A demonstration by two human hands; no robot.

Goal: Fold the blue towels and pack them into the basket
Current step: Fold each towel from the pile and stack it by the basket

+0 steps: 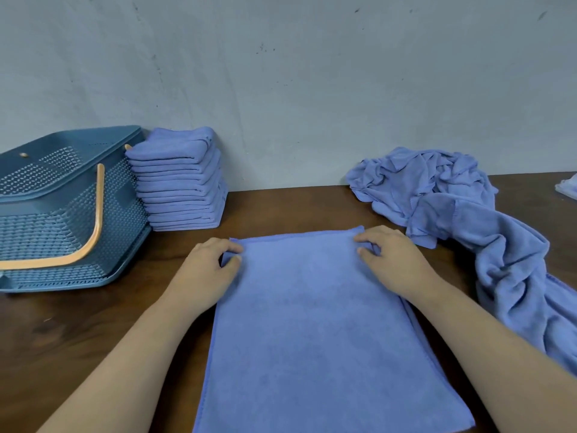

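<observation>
A blue towel lies flat on the brown table, folded double, its long side running away from me. My left hand pinches its far left corner between thumb and fingers. My right hand pinches the far right corner the same way. A blue plastic basket with an orange handle stands at the left, tipped back, and looks empty. Beside it a tall stack of folded blue towels leans against the wall. A heap of crumpled blue towels lies at the right, trailing toward me.
A grey wall stands right behind the table. Something white shows at the far right edge. The crumpled heap reaches down along the table's right side, close to my right forearm.
</observation>
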